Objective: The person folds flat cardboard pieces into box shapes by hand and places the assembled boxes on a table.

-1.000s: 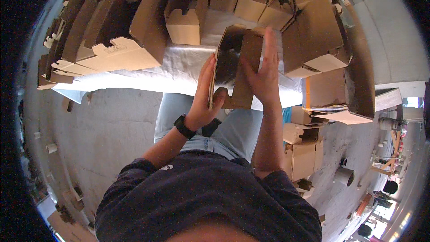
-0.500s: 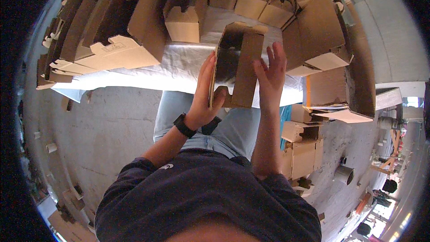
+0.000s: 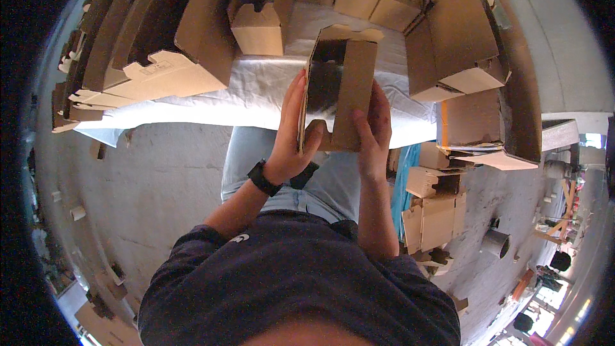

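Observation:
A narrow brown cardboard box (image 3: 356, 90) with an open top and notched end flaps is held up in front of me, above the table's near edge. My left hand (image 3: 296, 122) grips its left wall, with the thumb over the notched near end. Against the right wall lies my right hand (image 3: 375, 128), its thumb on the near right part and its fingers around the outer side. The inside of the box is dark, and I cannot make out anything in it. Both hands are closed on it.
A white cloth (image 3: 256, 93) covers the table. Large tilted cardboard boxes (image 3: 205, 32) crowd its left side, smaller open boxes (image 3: 259, 35) line the back, and more boxes (image 3: 455, 45) stand at right. Below on the right are flattened cartons (image 3: 435, 218) and a metal cylinder (image 3: 496, 243) on the floor.
My right hand has moved in from beside the box and closed on its right wall; before, its fingers were raised and apart. My left hand keeps its hold.

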### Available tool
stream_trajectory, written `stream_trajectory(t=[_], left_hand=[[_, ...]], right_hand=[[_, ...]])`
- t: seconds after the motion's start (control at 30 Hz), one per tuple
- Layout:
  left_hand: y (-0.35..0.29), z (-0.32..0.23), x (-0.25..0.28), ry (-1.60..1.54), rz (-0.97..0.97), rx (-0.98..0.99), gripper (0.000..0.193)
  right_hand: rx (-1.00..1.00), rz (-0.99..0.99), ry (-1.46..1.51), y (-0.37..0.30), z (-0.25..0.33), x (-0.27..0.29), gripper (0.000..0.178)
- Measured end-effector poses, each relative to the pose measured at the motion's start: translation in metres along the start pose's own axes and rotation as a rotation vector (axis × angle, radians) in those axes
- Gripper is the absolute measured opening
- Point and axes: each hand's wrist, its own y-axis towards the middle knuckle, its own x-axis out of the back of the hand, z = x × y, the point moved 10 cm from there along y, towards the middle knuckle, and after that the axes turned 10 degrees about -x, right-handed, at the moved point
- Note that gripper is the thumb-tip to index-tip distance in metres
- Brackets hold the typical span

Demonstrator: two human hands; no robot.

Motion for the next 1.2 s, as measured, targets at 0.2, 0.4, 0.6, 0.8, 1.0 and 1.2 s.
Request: stream_trajectory(t=[0.2, 0.4, 0.6, 0.8, 1.0, 1.2], left_hand=[[-0.001, -0.001, -0.001, -0.005, -0.008, -0.001, 0.076], [0.000, 0.000, -0.001, -0.010, -0.005, -0.014, 0.075], [-0.003, 0.003, 0.000, 0.000, -0.010, 0.025, 0.070], [0.010, -0.007, 0.010, 0.052, -0.033, -0.013, 0.062], [0.030, -0.005, 0.011, 0.053, -0.036, -0.051, 0.057], [0.033, 0.002, 0.013, 0.011, -0.063, -0.070, 0.062]], right_hand=[[0.020, 0.011, -0.001, -0.001, 0.004, -0.001, 0.057], [0.015, -0.019, -0.023, -0.001, -0.001, 0.002, 0.057], [-0.036, -0.007, 0.020, -0.002, 0.000, -0.002, 0.059], [0.037, 0.086, 0.028, -0.001, 0.007, -0.009, 0.063], [0.123, 0.085, -0.034, 0.021, 0.005, -0.005, 0.060], [0.090, 0.051, -0.026, 0.029, 0.007, -0.002, 0.062]])
